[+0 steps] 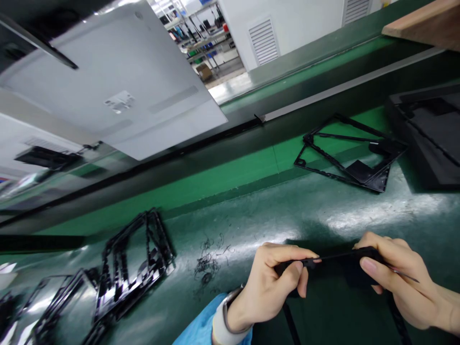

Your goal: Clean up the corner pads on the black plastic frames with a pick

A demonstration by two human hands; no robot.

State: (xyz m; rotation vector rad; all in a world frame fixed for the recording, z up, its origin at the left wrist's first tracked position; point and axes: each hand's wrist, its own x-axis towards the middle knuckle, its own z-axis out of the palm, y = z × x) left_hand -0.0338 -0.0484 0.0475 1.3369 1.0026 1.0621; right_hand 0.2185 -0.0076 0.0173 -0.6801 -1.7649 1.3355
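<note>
A thin black plastic frame [338, 256] is held up close to me, seen almost edge-on, with its side bars running down out of view. My left hand [269, 282] pinches its left corner between thumb and fingers. Closed around the right corner is my right hand [398, 273]. A slim pointed metal tool [406, 276] also sticks out from my right hand; the rest of it is hidden by the fingers. Left of my left hand, curly black plastic shavings [206, 263] lie scattered on the green tabletop [258, 225].
Two black frames [345, 170] overlap beyond my right hand, with a dark grey foam-like tray [427, 139] to their right. More black frames [132, 263] are piled at the left. A light grey panel [118, 81] hangs at upper left, and a wooden board [427, 24] sits at upper right.
</note>
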